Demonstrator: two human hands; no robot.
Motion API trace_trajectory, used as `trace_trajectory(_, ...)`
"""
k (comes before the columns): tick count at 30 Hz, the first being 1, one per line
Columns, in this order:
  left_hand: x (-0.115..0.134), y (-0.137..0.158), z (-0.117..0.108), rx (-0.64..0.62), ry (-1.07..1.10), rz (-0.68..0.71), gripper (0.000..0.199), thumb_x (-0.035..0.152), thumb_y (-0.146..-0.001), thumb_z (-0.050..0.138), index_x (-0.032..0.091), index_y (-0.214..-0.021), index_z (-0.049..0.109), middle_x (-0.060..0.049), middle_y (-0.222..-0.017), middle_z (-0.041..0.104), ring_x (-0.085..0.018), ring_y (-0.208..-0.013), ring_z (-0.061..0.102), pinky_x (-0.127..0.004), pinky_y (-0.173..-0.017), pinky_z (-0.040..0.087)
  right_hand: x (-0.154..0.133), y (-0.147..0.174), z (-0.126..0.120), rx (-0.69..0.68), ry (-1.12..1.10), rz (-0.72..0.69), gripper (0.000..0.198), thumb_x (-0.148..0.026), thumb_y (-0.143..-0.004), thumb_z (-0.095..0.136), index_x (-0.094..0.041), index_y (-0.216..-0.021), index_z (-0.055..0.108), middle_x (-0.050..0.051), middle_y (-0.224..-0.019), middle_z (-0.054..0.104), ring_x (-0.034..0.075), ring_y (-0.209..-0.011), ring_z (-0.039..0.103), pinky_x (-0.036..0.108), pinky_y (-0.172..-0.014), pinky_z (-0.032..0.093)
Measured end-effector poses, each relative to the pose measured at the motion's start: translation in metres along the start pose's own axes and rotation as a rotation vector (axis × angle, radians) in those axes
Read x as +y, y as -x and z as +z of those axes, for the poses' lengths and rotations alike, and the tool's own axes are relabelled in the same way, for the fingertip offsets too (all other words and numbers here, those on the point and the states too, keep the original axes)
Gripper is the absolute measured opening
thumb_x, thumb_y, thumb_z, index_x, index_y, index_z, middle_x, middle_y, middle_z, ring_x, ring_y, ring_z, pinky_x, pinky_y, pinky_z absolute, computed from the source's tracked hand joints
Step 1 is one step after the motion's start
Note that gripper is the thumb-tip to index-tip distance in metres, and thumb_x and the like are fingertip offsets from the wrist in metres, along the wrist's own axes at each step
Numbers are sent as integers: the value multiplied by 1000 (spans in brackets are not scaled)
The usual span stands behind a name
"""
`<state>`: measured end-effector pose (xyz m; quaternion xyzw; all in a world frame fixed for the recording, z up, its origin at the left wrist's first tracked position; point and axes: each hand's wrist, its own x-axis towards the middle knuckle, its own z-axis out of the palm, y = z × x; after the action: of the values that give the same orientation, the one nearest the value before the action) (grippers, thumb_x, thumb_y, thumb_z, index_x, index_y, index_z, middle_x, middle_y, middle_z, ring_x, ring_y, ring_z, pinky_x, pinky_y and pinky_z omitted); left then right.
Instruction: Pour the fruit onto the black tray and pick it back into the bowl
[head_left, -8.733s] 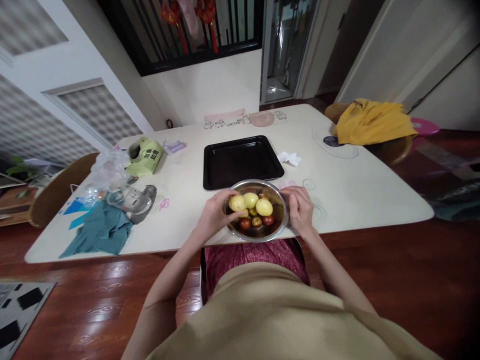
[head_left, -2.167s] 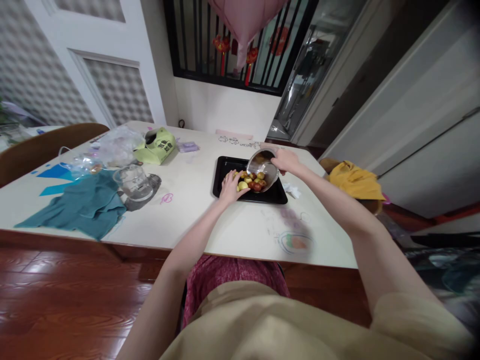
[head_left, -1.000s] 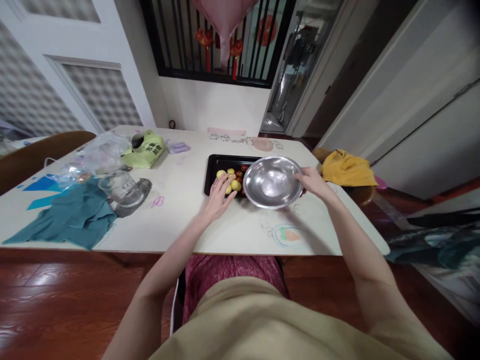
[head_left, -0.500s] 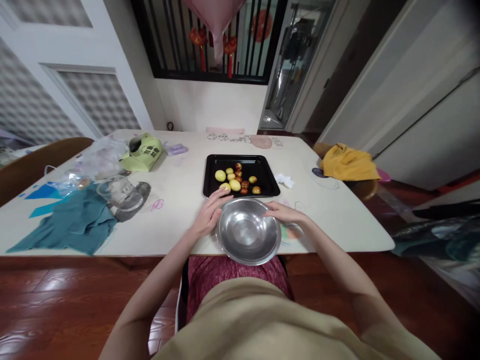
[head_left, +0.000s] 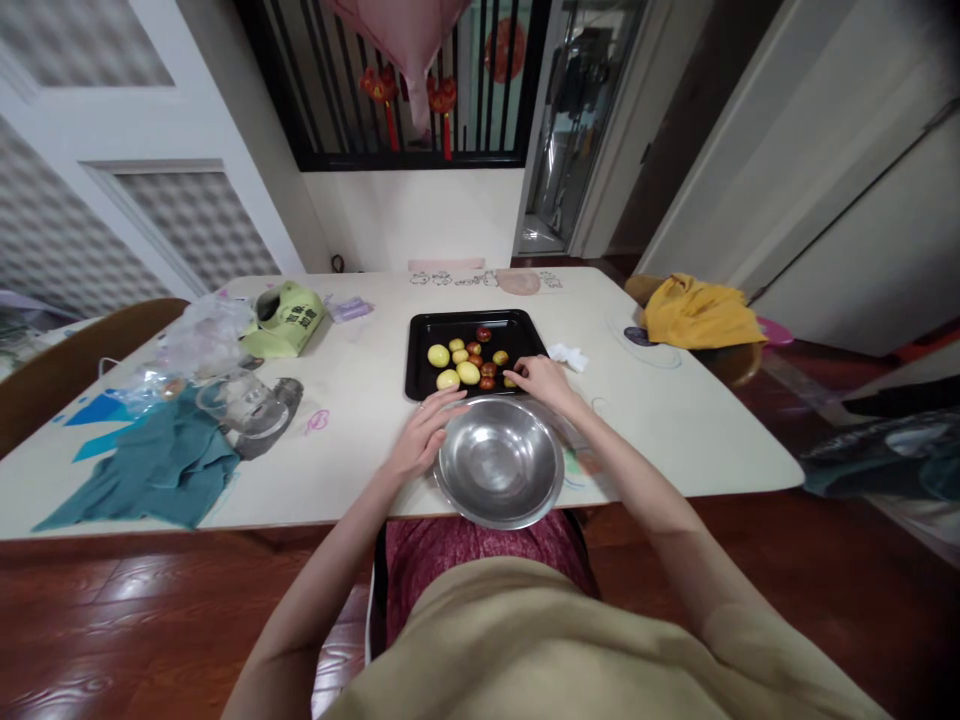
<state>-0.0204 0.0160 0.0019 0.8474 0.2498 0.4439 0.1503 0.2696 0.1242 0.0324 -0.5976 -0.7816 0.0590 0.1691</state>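
Note:
A black tray (head_left: 420,340) holds several fruits: yellow-green ones like the fruit (head_left: 439,356) on the left, and smaller red-brown jujubes (head_left: 484,334). My right hand (head_left: 546,382) reaches over the tray's front right corner, its fingers closed around a jujube (head_left: 510,381) that they partly cover. In front of the tray sits a steel bowl (head_left: 499,465) with nothing in it, overhanging the table's near edge. My left hand (head_left: 424,437) lies at the bowl's left rim, fingers stretched toward the tray's front edge.
A crumpled tissue (head_left: 568,357) lies right of the tray. On the table's left are a teal cloth (head_left: 154,465), a clear plastic jug (head_left: 244,400), plastic bags (head_left: 199,335) and a green tissue pack (head_left: 289,318). A yellow cloth (head_left: 701,312) hangs over a chair at right.
My right hand has left the bowl's right rim and moved forward to the jujubes at the tray's front right. One jujube at the back has shifted slightly. My left hand stays by the bowl.

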Motion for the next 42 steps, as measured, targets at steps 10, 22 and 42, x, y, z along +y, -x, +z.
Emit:
trace_trajectory(10, -1, -1, -2, -3, -26, -14, 63, 59, -113, 25, 24, -148, 65, -16, -153, 62, -33, -150, 51, -60, -125, 42, -5, 3, -3, 1, -194, -22, 21, -34, -91, 75, -16, -103, 74, 9, -97, 77, 22, -87, 69, 30, -78, 49)
trace_trajectory(22, -3, 1, -1, 3, -35, 11, 60, 54, -114, 26, 24, -144, 67, -16, -150, 65, -32, -148, 54, -59, -122, 44, -52, 113, -14, -77, -504, -424, 22, -17, -92, 69, -22, -114, 69, 9, -114, 73, 26, -101, 70, 39, -92, 56)
trace_trajectory(42, -1, -7, -4, 104, -54, -115, 57, 52, -114, 28, 21, -130, 74, -15, -143, 69, -30, -141, 60, -59, -123, 45, -19, 134, -14, 267, -638, -302, 18, -37, -103, 62, -27, -104, 77, 9, -109, 78, 29, -108, 72, 50, -101, 58)
